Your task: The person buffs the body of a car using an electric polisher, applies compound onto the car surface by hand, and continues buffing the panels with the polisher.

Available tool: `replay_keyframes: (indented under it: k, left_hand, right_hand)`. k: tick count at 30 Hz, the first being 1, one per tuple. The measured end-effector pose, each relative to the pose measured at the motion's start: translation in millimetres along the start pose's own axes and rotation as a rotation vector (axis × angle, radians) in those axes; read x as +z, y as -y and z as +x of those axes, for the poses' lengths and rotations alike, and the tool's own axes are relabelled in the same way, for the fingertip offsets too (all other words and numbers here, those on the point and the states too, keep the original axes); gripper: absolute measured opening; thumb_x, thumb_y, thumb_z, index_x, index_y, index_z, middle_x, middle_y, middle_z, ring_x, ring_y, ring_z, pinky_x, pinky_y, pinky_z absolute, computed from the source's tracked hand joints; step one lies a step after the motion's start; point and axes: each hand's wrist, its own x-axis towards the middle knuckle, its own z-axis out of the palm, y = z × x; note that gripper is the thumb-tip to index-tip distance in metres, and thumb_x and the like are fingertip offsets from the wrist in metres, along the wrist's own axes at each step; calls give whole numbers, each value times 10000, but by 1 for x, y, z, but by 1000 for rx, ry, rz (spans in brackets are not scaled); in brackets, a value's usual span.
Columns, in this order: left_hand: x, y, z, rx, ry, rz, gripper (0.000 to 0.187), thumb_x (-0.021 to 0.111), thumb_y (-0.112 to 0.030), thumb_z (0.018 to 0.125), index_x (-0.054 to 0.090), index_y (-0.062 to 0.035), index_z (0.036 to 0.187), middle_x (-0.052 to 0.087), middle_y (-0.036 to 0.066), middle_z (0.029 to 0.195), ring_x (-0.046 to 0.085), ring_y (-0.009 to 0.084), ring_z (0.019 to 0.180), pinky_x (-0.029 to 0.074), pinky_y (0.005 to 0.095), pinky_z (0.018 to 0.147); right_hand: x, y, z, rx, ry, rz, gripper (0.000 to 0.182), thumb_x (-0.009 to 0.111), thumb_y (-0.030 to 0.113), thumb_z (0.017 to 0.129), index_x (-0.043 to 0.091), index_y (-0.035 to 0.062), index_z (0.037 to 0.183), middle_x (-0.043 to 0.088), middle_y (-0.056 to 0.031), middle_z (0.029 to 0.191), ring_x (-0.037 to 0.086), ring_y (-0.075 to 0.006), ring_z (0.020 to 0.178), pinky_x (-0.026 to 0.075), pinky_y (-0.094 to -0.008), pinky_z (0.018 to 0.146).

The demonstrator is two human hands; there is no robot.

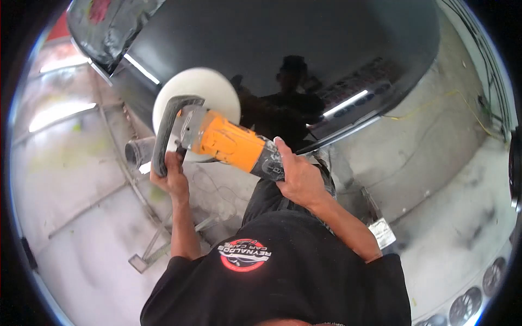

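Both hands are on an orange and black polisher [231, 144] that lies slantwise across the view. My left hand [173, 179] is wrapped round the lower end of its dark loop handle [162, 133]. At the rear of the body, my right hand [302, 176] closes round the black grip, thumb along the top. A round white pad [217, 89] under the polisher's head overlaps the near left edge of a glossy black car panel [348, 32]. Whether the pad presses on the panel cannot be told from above.
Plastic sheeting [111, 27] covers a part at the upper left. A metal stand leg [155, 250] reaches across the floor at lower left, and a white-topped foot [382, 233] stands at right. A yellow cord [435, 100] trails on the floor. Wheels [465, 307] lie at lower right.
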Motion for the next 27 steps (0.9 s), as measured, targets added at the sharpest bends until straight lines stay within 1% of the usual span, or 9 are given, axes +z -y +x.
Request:
replay_keyframes:
  k: [4,5,6,10,15,18,21,22,27]
  left_hand:
    - [19,7,-33,27,200,305,131,738,-60,894,626,1,861,612,12,711,545,109,578,410,271,507]
    - [32,0,-42,218,287,366,143,761,-44,827,628,4,844,611,46,696,567,159,567,429,295,520]
    - [44,-20,-38,414,369,422,174,785,-29,760,629,8,827,611,80,680,590,210,557,448,320,534]
    - [139,-79,-60,410,834,320,206,790,-77,677,639,-13,801,619,145,687,637,349,611,496,371,588]
    - [314,-85,-82,583,918,17,236,802,-95,675,644,-4,824,634,171,712,654,365,637,490,383,569]
    - [351,-88,-92,533,947,22,236,814,-104,694,640,-6,821,634,175,713,655,364,637,487,382,564]
    - [334,-84,-109,571,942,86,232,818,-104,705,628,-11,801,628,167,703,644,353,619,475,385,551]
    - [314,-78,-114,602,932,112,230,818,-104,708,624,-13,792,625,162,698,639,347,611,469,386,545]
    - [187,-36,-145,562,1057,147,247,767,-62,603,592,-41,776,548,123,653,539,335,560,410,437,515]
  right_hand:
    - [5,-48,-38,202,-24,36,933,764,136,740,308,153,1554,676,-255,1022,667,-460,982,542,-525,856]
    - [15,-67,-59,239,-74,32,933,780,149,740,315,192,1547,689,-267,1033,672,-473,974,544,-534,857]
    - [17,-62,-76,310,-129,69,933,790,153,738,319,179,1543,691,-275,1046,674,-473,985,546,-528,866]
    - [7,-86,-158,515,-374,215,938,834,157,717,345,126,1516,697,-297,1092,678,-467,1039,552,-494,900]
    - [-19,-157,-175,635,-708,246,896,895,161,668,411,61,1415,710,-236,1106,704,-332,1079,531,-412,942]
    - [-45,-176,-168,608,-772,308,834,885,135,676,442,29,1374,711,-222,1113,703,-304,1075,528,-404,946]
    - [-36,-186,-186,656,-692,314,840,874,120,676,441,44,1393,711,-226,1130,697,-293,1102,525,-396,954]
    - [-24,-190,-195,589,-666,258,890,855,100,677,398,60,1440,708,-280,1098,691,-420,1093,554,-452,916]
    - [36,-187,-222,563,-405,287,945,854,143,703,354,139,1504,677,-294,1179,652,-466,1118,543,-495,958]
